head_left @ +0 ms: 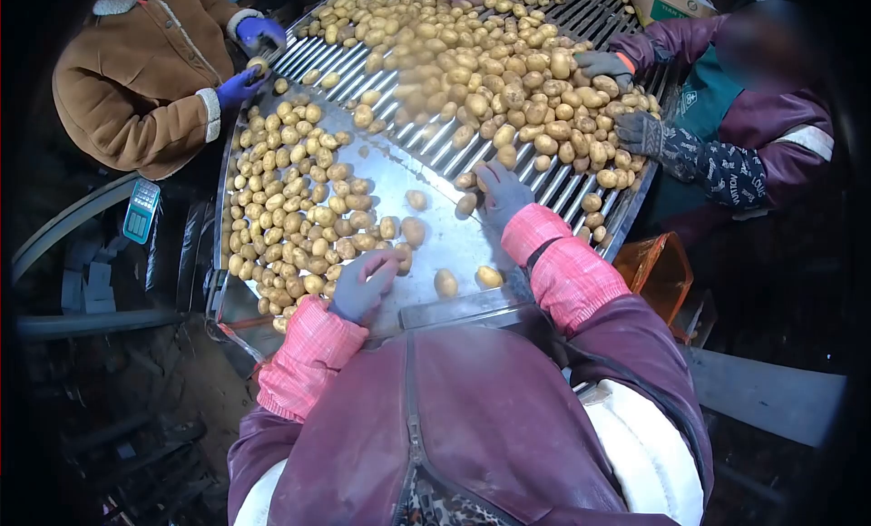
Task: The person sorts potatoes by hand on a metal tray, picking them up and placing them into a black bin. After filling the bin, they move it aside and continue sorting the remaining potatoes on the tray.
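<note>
My left hand, in a grey glove, hovers low over the near end of the metal tray. Its fingers are loosely curved with a gap at the thumb, and a potato sits right at the fingertips. At the lower edge of the roller bed, my right hand, gloved too, reaches with fingers stretched out. Close beside its fingers and thumb lie a potato and another one. Two potatoes rest nearer my body, a brown one and a yellow one.
Many potatoes cover the tray's left side; a large heap lies on the metal rollers. A person in a brown jacket stands left, another with patterned sleeves right. An orange crate is at right.
</note>
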